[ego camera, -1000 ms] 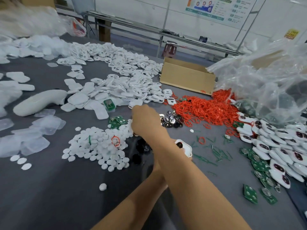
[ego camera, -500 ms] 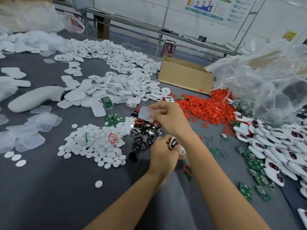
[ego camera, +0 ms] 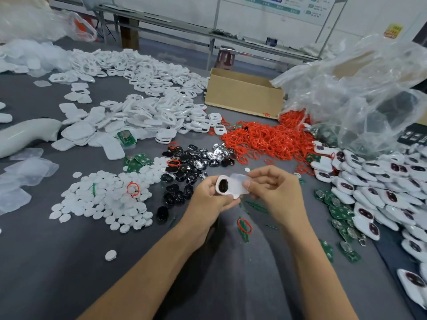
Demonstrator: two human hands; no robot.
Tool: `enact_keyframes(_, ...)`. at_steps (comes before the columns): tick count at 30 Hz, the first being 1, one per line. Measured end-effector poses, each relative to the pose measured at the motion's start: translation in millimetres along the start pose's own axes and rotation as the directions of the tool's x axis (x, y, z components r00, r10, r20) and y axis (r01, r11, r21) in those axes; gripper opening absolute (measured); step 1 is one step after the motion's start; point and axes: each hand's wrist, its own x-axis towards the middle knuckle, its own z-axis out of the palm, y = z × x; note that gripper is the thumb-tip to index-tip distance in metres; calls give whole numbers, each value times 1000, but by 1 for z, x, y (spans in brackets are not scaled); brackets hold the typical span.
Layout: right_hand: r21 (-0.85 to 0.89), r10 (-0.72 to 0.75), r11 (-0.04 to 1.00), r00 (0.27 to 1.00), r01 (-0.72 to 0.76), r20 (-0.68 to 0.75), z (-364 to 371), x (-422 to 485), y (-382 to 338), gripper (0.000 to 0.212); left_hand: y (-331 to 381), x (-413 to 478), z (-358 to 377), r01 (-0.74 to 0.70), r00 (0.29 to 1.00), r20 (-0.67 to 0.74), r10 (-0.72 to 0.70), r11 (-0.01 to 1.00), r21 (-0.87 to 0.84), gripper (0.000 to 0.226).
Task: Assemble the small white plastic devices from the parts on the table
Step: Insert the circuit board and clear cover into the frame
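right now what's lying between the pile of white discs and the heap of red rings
Head view: a cluster of black and silvery oval parts lies between the white discs and red rings, green circuit boards at its left.

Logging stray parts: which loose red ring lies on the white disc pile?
The red ring at the right edge of the white disc pile, left of the left hand; other strays lie on the black parts or the grey table.

Head-worn camera looks forward and down, close over the table [ego camera: 69,262].
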Motion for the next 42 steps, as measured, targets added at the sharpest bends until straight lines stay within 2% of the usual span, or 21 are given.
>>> enact_keyframes(3, 29, 14, 999, 1000, -14, -17, -2, 1, 3, 19, -2, 1, 1, -6, 1000, -18, 5, 998, -58, 36)
enact_keyframes(12, -42, 21, 999, 999, -22, -33, 16, -3, 4, 21, -4, -1, 0, 8, 1000, -15, -8, 1000, 14, 39)
enact_keyframes(20, -260, -97, 963, 993, 76, -68, 23, -5, 6, 24, 0, -3, 1, 26, 1000, 2, -26, 1000, 11, 38)
enact_keyframes(22, -290, -131, 951, 989, 104, -73, 24, -5, 8, 25, 0, -1, 2, 40, 999, -11, -40, 999, -5, 36)
enact_keyframes(26, -316, -193, 936, 977, 156, -87, 27, -5, 10, 25, 1, 2, 3, 57, 998, -14, -59, 995, -80, 17)
enact_keyframes(30, -374, -224, 911, 971, 176, -88, 29, -6, 13, 21, -1, 3, 3, 40, 998, -42, -44, 995, -90, 22)
enact_keyframes(37, -536, -379, 792, 924, 292, -57, 29, -7, 17, 13, 1, 1, 2, 25, 997, -73, -32, 995, -95, 12)
enact_keyframes(42, -486, -430, 798, 902, 357, -44, 28, -8, 13, 37, 3, 1, 1, 1, 986, -164, -29, 986, -169, 18)
